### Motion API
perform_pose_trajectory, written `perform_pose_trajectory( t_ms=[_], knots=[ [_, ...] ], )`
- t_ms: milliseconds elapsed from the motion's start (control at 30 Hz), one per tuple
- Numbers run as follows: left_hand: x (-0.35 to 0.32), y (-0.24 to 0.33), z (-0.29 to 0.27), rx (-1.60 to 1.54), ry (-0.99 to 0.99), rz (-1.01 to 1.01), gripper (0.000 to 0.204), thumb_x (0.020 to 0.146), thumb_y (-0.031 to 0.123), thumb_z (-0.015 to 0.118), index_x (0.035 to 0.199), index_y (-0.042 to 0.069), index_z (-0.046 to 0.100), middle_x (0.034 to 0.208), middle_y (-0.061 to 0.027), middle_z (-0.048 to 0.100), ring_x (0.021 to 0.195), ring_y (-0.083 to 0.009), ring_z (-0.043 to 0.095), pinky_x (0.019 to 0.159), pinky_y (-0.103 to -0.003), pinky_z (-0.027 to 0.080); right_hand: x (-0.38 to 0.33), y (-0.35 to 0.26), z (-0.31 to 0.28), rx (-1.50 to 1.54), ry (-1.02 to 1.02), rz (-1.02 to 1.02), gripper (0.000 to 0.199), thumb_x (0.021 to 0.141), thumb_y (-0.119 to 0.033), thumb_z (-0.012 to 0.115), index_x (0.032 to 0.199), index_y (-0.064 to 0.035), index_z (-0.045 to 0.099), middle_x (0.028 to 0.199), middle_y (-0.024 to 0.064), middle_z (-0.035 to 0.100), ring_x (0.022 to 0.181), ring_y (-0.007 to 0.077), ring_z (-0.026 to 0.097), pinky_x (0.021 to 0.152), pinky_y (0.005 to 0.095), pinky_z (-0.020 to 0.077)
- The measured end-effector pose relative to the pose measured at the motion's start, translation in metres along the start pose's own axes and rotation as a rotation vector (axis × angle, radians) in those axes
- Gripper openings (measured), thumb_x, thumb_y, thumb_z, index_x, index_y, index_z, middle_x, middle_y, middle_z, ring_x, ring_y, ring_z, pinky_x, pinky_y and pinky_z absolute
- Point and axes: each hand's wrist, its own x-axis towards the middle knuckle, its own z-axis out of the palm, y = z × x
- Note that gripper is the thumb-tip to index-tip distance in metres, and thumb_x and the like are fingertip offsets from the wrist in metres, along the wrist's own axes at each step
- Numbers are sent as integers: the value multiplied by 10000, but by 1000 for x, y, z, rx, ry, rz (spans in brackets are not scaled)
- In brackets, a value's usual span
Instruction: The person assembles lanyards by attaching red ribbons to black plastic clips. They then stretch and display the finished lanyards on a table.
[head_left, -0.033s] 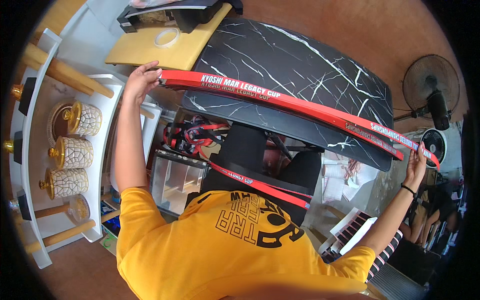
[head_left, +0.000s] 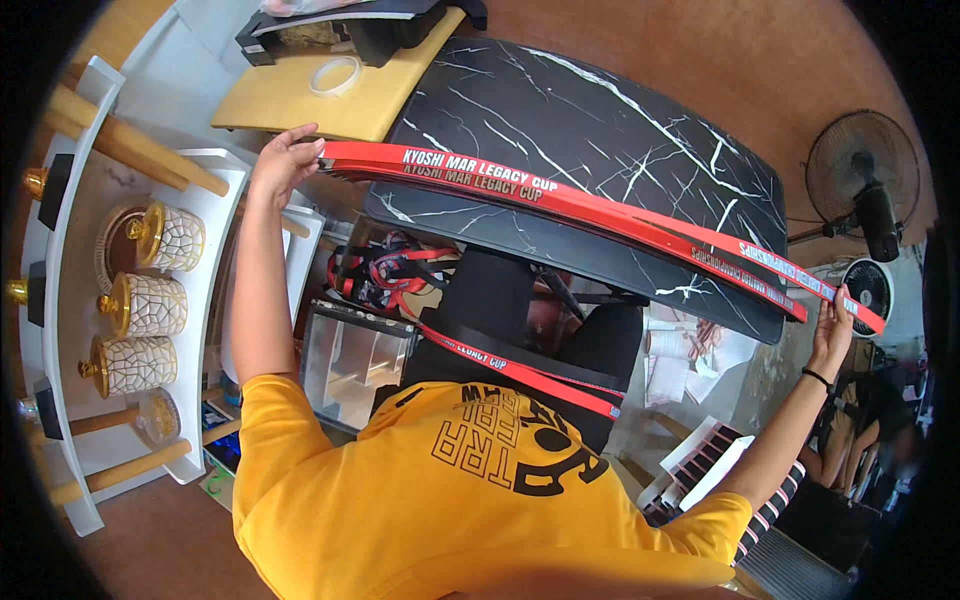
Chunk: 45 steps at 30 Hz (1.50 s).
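Several long red ribbons with white lettering (head_left: pixel 600 215) are stretched taut between my two hands, above a black marble-patterned tabletop (head_left: pixel 600 120). My left hand (head_left: pixel 285 160) grips their left end near the table's corner. My right hand (head_left: pixel 832 325) pinches their right end with the arm fully extended. One more red ribbon (head_left: pixel 520 372) trails across my lap. It runs from a tangled bundle of red and black ribbons (head_left: pixel 385 275) under the table edge.
A clear plastic box (head_left: pixel 350 360) sits by my left knee. A white shelf (head_left: pixel 215 290) on the left holds three crackle-patterned jars with gold lids (head_left: pixel 150 305). A tape roll (head_left: pixel 335 75) lies on a yellow board. Two fans (head_left: pixel 865 185) stand right; another person (head_left: pixel 880 440) sits there.
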Motion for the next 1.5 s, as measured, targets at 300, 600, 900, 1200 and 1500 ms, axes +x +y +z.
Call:
perform_pose_trajectory(
  t_ms=[300, 600, 900, 1200, 1500],
  knots=[
    [25, -22, 0, 113, 95, -11, 532, 781, 107, 760, 1252, 32, 524, 906, -59, 673, 767, -103, 618, 658, -226, 506, 19, 37, -2, -157, 25, 61, 325, 900, -121, 646, 1195, -11, 564, 995, 33, 627, 867, 112, 617, 767, 239, 523],
    [33, -28, 0, 150, 98, 9, 564, 784, 61, 748, 1279, 28, 478, 859, -58, 693, 699, -85, 626, 586, -198, 488, 11, 60, 1, -193, 12, 110, 345, 888, -123, 662, 1194, -4, 556, 1004, 40, 618, 864, 123, 620, 747, 236, 536],
    [22, -22, 5, 240, 153, 70, 517, 762, 77, 771, 1222, 20, 542, 865, -81, 693, 729, -109, 632, 589, -221, 496, 7, 73, 6, -211, 45, 151, 323, 886, -125, 666, 1180, -32, 572, 983, 30, 623, 841, 113, 627, 706, 215, 536],
    [18, -17, 4, 266, 137, 45, 514, 805, 97, 738, 1267, 30, 522, 832, -11, 652, 713, -76, 602, 627, -210, 479, 5, 77, 6, -238, 52, 162, 343, 898, -118, 649, 1213, -20, 556, 1020, 34, 609, 870, 121, 620, 733, 236, 533],
    [23, -27, 3, 255, 141, 50, 492, 794, 48, 718, 1255, 34, 546, 890, -59, 690, 739, -105, 624, 634, -237, 493, 0, 86, 6, -199, 63, 186, 344, 903, -96, 634, 1225, -17, 544, 1058, 52, 600, 904, 143, 616, 767, 276, 545]
  ],
)
